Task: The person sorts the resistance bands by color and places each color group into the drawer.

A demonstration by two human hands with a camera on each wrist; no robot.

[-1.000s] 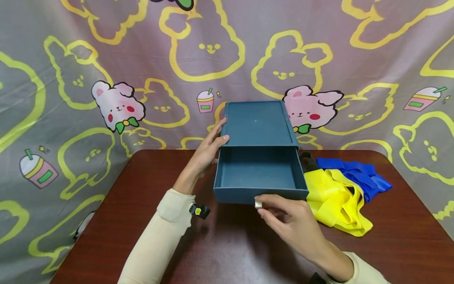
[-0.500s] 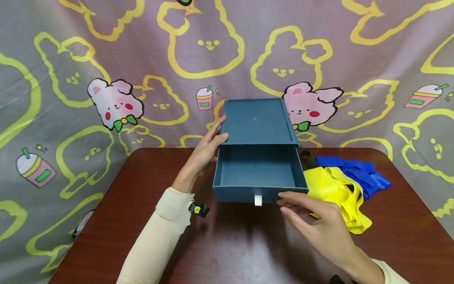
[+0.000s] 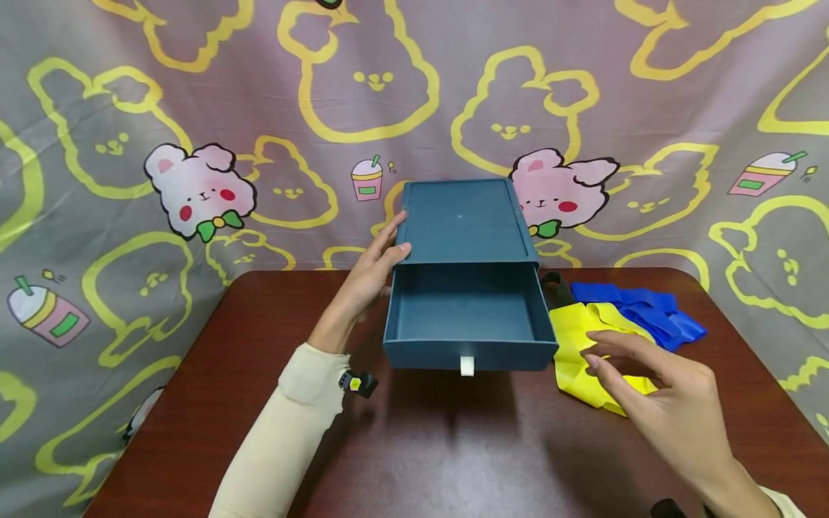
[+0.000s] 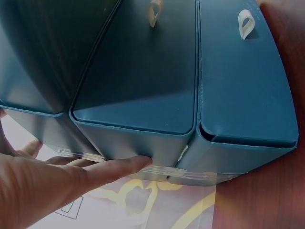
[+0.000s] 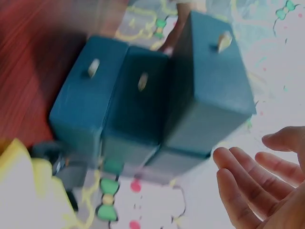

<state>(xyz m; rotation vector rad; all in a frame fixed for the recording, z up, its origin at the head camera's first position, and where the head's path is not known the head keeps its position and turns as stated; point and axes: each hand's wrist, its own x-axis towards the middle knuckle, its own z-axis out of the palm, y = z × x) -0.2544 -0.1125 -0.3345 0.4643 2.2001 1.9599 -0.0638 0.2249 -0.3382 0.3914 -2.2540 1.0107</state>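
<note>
A blue stacked drawer cabinet (image 3: 463, 219) stands at the table's back, its top drawer (image 3: 469, 354) pulled out and bare inside. A white pull tab (image 3: 467, 366) hangs on that drawer's front. My left hand (image 3: 369, 280) rests against the cabinet's left side, the thumb at its top edge and the fingers extended along the wall. Raised over a yellow cloth band (image 3: 573, 352), my right hand (image 3: 673, 403) holds nothing, with thumb and fingers apart. The right wrist view has the right hand's fingers (image 5: 259, 183) spread loosely beside the drawers. Two lower drawers (image 4: 245, 71) sit closed in the left wrist view.
Right of the cabinet, a blue cloth band (image 3: 637, 309) lies behind the yellow one, next to a dark rolled band (image 3: 557, 289). The brown table (image 3: 414, 460) ends at a patterned curtain (image 3: 259, 86) behind and on both sides.
My right hand has let go of the white pull tab and moved right, over the yellow band. The left hand stays against the cabinet, and the drawer remains pulled out.
</note>
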